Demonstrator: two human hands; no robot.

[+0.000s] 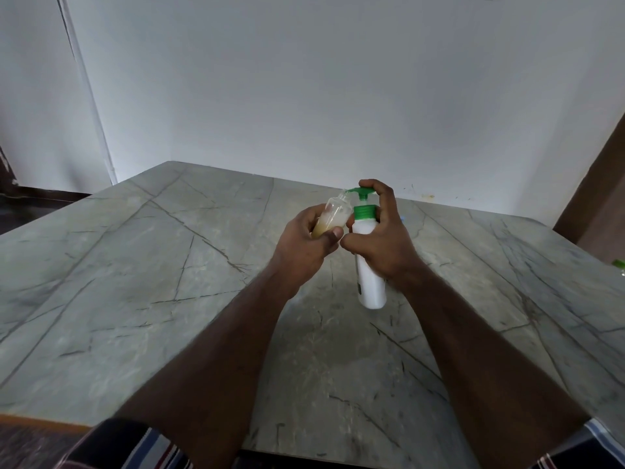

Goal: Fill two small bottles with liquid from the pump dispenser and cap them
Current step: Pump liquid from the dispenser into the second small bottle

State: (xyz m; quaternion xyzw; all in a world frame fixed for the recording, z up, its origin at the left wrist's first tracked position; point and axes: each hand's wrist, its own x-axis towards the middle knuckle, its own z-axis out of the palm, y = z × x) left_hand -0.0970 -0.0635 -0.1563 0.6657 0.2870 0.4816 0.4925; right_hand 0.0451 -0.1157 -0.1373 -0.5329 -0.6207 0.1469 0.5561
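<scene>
A white pump dispenser (370,282) with a green pump head stands on the grey stone table (169,282) near its middle. My right hand (382,238) grips the dispenser's upper body, and one finger lies on top of the green pump head. My left hand (306,242) holds a small clear bottle (333,214), tilted, its open mouth up against the pump's spout. Yellowish liquid fills the bottle's lower part. No second small bottle and no cap are plain to see.
A small blue thing (402,218) peeks out behind my right hand. A green-and-clear object (619,265) lies at the table's right edge. A white wall stands close behind the table's far edge. The near edge meets my lap.
</scene>
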